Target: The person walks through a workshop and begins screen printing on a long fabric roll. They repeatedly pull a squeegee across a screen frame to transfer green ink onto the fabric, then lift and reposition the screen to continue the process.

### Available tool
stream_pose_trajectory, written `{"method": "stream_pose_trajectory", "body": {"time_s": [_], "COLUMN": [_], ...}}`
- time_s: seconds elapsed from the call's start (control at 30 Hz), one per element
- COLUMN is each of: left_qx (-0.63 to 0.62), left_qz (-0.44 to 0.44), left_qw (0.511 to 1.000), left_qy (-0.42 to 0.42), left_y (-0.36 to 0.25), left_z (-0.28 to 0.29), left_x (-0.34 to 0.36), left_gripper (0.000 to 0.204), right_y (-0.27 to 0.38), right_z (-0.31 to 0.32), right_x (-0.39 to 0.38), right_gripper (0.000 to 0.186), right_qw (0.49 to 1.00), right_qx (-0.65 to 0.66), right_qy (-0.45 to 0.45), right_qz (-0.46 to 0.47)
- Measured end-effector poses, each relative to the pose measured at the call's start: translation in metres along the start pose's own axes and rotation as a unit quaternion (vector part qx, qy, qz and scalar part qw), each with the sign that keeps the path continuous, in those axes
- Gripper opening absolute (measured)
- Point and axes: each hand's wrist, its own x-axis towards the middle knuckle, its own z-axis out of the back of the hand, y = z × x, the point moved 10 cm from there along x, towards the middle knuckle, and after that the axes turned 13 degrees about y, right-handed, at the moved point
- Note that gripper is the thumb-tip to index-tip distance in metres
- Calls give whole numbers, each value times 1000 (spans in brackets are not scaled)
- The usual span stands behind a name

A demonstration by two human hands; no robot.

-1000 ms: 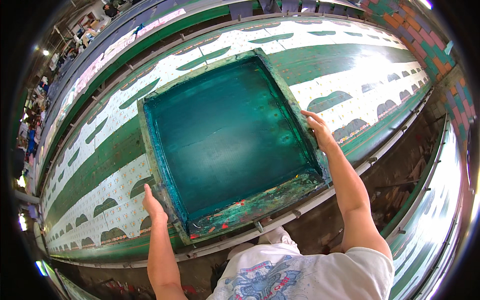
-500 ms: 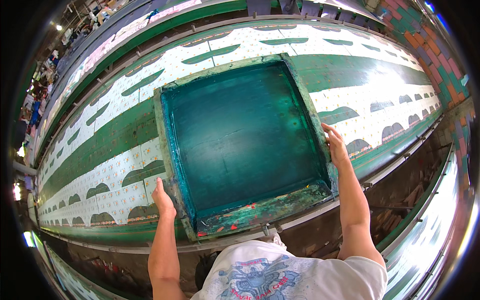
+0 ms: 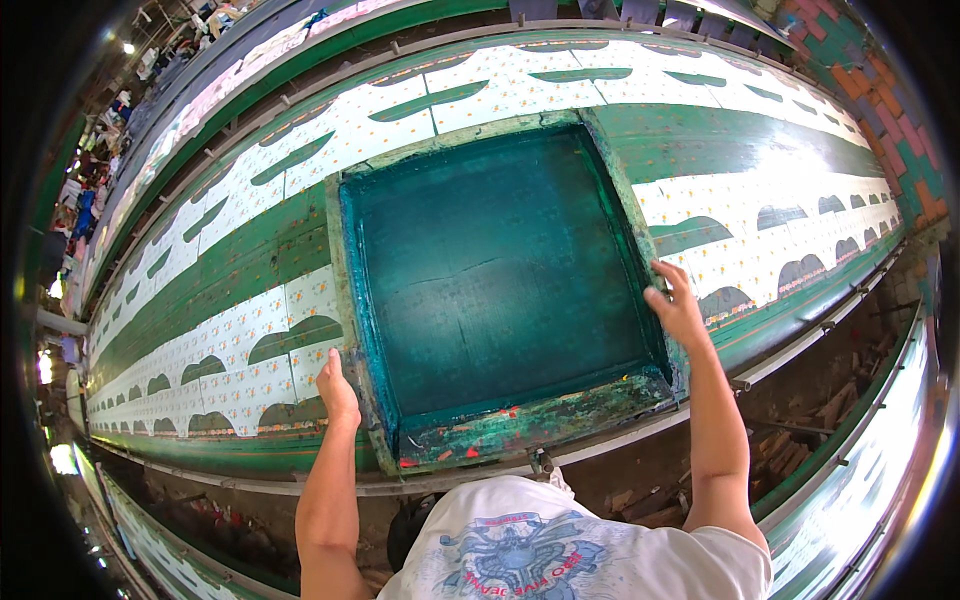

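A large square screen-printing frame (image 3: pixel 629 205) with a dark teal mesh (image 3: pixel 500 290) lies flat on a long green table, over white patterned fabric pieces (image 3: pixel 296 300). Paint crusts its near rail, with red and yellow specks. My left hand (image 3: pixel 341 393) is at the frame's left side near the front corner, seen edge-on, its fingers extended and partly hidden. Beside the right rail is my right hand (image 3: pixel 680 312), open, its fingers spread and thumb close to the rim. Neither hand grips anything that I can see.
The green table (image 3: pixel 740 140) carries rows of fabric pieces with scalloped cut-outs on both sides of the frame. A metal rail (image 3: pixel 790 352) runs along its near edge, in front of me. Another long table (image 3: pixel 240 85) stands beyond, and one more (image 3: pixel 850 480) lies at lower right.
My right hand's fingers have spread and shifted at the right rail. The frame and the table have shifted slightly right together in view; the frame keeps its place on the fabric.
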Motion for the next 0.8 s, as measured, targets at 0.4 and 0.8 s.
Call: {"method": "stream_pose_trajectory", "body": {"time_s": [0.4, 0.8], "left_qx": [334, 459], "left_qz": [-37, -342], "left_qw": [941, 820], "left_qy": [30, 6], "left_y": [5, -60], "left_z": [-6, -44], "left_x": [20, -7], "left_gripper": [50, 41], "right_y": [188, 219], "right_z": [-174, -222], "right_x": [-171, -137], "right_gripper": [54, 41], "right_qw": [896, 868], "right_qx": [-198, -340], "right_qy": [274, 297], "right_qz": [289, 207]}}
